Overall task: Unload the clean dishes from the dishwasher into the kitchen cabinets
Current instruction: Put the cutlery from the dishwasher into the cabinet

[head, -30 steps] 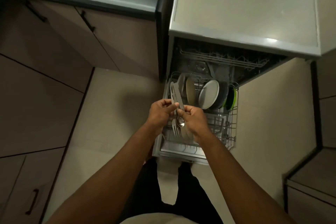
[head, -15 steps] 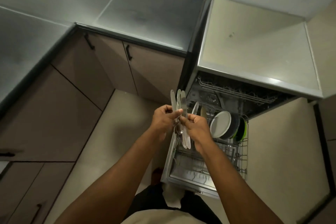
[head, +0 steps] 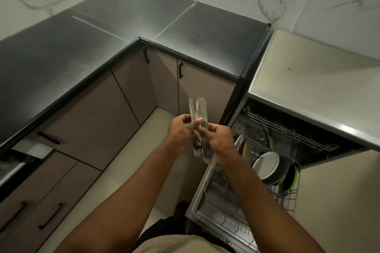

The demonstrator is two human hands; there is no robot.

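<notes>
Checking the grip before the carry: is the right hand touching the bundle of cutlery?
Touching. The head view shows the right hand with fingers pinching the cutlery bundle, which the left hand also grips.

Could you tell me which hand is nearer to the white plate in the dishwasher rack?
Right. The right hand holds the cutlery bundle just left of the white plate; the left hand is farther left.

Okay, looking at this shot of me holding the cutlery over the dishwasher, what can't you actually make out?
Head view only:
- Cutlery bundle: both hands, left hand and right hand, cover its middle, so the piece count is unclear.
- Upper rack: in shadow under the counter, contents unreadable.
- Dishes behind the white plate: overlapped, only the dark and green rims show.
- Dishwasher door: front edge cut off by my torso and the frame.
</notes>
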